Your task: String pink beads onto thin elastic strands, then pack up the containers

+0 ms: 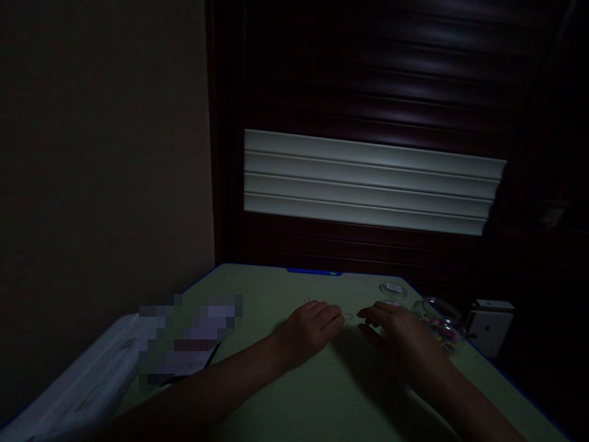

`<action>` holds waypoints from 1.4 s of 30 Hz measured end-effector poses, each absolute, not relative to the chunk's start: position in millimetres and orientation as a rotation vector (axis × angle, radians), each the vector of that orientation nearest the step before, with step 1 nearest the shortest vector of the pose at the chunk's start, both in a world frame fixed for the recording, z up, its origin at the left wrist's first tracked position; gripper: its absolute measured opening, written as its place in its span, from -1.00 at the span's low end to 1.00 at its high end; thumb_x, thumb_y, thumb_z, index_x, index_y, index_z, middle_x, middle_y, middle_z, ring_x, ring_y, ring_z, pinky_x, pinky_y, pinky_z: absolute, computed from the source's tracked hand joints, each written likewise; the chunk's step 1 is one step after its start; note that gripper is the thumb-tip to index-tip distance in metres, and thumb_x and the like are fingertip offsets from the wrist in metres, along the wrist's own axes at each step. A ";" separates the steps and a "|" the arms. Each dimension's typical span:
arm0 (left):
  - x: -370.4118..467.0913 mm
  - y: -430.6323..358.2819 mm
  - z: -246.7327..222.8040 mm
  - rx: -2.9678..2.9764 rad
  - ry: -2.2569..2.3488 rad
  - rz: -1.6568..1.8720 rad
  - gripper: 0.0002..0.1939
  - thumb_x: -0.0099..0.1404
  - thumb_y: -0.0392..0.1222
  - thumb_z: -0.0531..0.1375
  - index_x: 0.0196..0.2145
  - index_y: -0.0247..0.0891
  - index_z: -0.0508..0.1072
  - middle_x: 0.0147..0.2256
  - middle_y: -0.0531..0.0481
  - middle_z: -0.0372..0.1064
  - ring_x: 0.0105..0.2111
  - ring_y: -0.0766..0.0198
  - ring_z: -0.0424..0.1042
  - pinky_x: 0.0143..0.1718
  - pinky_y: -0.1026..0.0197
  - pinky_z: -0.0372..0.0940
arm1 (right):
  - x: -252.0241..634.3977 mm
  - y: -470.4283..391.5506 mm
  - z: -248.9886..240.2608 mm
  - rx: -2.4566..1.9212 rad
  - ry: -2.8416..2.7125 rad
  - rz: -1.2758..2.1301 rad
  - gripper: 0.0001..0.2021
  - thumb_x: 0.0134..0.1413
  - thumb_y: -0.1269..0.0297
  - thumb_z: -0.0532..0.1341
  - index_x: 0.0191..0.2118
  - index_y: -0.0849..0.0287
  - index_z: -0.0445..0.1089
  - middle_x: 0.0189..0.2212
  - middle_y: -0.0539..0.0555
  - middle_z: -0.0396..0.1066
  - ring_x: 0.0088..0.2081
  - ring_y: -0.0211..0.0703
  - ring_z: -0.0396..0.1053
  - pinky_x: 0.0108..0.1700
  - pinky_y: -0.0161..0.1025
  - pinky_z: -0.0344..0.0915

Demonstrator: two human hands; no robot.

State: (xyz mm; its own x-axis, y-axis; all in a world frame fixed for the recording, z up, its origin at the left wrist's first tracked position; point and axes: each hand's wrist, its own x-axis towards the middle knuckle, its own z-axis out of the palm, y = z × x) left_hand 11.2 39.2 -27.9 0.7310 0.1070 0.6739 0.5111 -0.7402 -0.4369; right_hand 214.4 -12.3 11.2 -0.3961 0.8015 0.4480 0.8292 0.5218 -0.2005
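Observation:
On the pale green table [276, 393], my left hand [313, 325] rests with its fingers curled and pressed together; whatever may be under them is hidden. A thin, pale loop [348, 315] shows just past its fingertips, too faint to name surely. Across a small gap, my right hand [396, 325] hovers with thumb and fingers apart, nothing visible between them. Partly behind the right hand is a clear plastic jar [442, 312] with many-coloured small bands or loops [444, 337]. A clear round lid [393, 290] lies beyond that hand. Thin dark loops [309, 301] show behind my left hand.
A blurred-out flat item [197, 334] and a white, plastic-looking package [83, 374] lie along the left side. A white box [490, 325] stands beyond the right edge. Dark slatted doors [368, 245] rise behind the table, a wall [105, 153] at left. The room is dim.

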 end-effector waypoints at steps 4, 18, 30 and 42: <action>11.7 39.0 -27.3 -2.306 -0.447 -0.842 -0.84 0.32 -0.38 -0.05 -0.23 -0.36 0.30 -0.30 -0.04 0.35 -0.38 0.33 0.30 -0.36 0.23 0.27 | 214.0 -14.1 12.1 -1.330 -2.283 -0.063 -0.75 0.05 0.38 0.07 -0.15 0.08 0.38 -0.28 0.06 0.41 -0.26 -0.14 0.35 -0.22 -0.25 0.23; 13.5 35.2 -28.1 -2.271 -0.293 -0.740 -0.87 0.29 -0.38 0.01 -0.25 -0.37 0.32 -0.32 -0.07 0.35 -0.43 0.33 0.28 -0.42 0.24 0.24 | 209.1 -13.7 13.8 -1.362 -2.334 -0.080 -0.75 0.08 0.39 0.05 -0.18 0.09 0.42 -0.31 0.05 0.42 -0.27 -0.20 0.35 -0.24 -0.32 0.20; 13.6 34.6 -26.1 -2.263 -0.280 -0.738 -0.86 0.30 -0.37 0.00 -0.23 -0.37 0.32 -0.31 -0.06 0.35 -0.44 0.33 0.27 -0.43 0.24 0.23 | 206.7 -17.3 16.1 -1.340 -2.336 -0.122 -0.78 0.12 0.39 0.02 -0.38 0.11 0.41 -0.42 0.01 0.39 -0.37 -0.24 0.32 -0.30 -0.33 0.15; 14.2 35.4 -26.3 -2.280 -0.337 -0.746 -0.85 0.31 -0.36 -0.02 -0.24 -0.33 0.32 -0.36 -0.02 0.33 -0.45 0.35 0.26 -0.45 0.27 0.22 | 206.0 -18.6 17.9 -1.371 -2.348 -0.139 -0.78 0.06 0.44 0.02 -0.41 0.12 0.40 -0.44 0.01 0.38 -0.39 -0.24 0.31 -0.34 -0.33 0.13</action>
State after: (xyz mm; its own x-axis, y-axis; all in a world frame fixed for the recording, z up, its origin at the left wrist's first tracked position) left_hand 14.2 35.4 -26.3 0.7997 0.0265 0.5998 0.4324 -0.7185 -0.5448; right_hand 206.0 -18.6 17.9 -0.4283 0.8101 0.4003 0.8518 0.5099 -0.1205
